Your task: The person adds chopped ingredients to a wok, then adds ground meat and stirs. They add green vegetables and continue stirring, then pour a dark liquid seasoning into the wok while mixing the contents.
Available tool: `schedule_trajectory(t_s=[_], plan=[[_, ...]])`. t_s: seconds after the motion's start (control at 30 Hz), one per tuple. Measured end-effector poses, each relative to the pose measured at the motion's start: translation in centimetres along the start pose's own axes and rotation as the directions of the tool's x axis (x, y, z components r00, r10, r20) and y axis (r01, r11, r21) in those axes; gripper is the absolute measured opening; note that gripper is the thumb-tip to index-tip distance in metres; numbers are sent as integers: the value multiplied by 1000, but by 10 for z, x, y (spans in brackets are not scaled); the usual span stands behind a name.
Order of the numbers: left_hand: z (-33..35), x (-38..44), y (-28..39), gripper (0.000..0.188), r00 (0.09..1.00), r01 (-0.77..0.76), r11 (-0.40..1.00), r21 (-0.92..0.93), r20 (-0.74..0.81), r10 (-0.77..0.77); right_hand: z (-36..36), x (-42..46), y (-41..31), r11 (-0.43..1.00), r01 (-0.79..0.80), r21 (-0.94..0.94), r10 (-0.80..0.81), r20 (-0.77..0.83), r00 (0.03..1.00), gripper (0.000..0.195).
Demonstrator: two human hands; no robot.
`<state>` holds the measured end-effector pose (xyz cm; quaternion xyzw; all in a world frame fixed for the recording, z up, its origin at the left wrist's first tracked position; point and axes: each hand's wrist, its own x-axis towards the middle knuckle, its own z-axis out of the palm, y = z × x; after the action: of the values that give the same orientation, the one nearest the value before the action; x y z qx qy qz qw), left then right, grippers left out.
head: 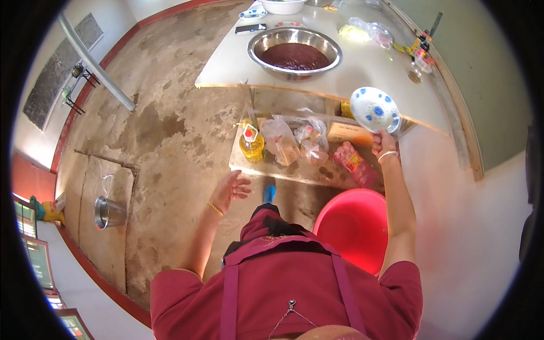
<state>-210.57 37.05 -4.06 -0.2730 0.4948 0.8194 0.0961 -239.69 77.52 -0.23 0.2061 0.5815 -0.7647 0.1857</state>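
My right hand (pixel 383 143) grips the near rim of a white plate (pixel 375 109) with blue spots, tilted at the table's front edge. My left hand (pixel 235 187) holds nothing; its fingers are apart, close to the lower shelf's front edge. On that shelf, an oil bottle (pixel 252 146) with a red cap and white handle stands beside filled plastic bags (pixel 287 146). A pink net bag (pixel 355 163) lies to their right, in front of a cardboard box (pixel 348 134). On the table above, a large steel basin (pixel 335 53) holds a dark reddish-brown mass.
A big red tub (pixel 352 229) stands on the floor beside me, by the right wall. The tabletop (pixel 229 68) also bears a phone (pixel 250 28), a white basin (pixel 283 6), plastic bags (pixel 374 32) and bottles (pixel 420 59). A metal bucket (pixel 110 212) is at far left.
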Motion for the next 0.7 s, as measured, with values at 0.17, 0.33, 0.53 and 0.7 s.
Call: schedule_trajectory(t_s=[0.17, 0.33, 0.53, 0.7], plan=[[-18, 129, 129, 44, 1000, 5, 1000, 16, 3, -5, 51, 114, -48, 978, -94, 185, 113, -92, 989, 29], [10, 229, 242, 38, 994, -89, 996, 20, 60, 88, 37, 181, -43, 884, -193, 426, 218, -11, 976, 46], [28, 280, 288, 55, 979, -162, 949, 270, -80, 190, 121, 124, -51, 958, -285, 37, 260, 310, 914, 69], [49, 302, 305, 51, 994, 74, 937, 341, 50, -96, 184, 154, -77, 959, 89, -269, -47, 158, 986, 50]])
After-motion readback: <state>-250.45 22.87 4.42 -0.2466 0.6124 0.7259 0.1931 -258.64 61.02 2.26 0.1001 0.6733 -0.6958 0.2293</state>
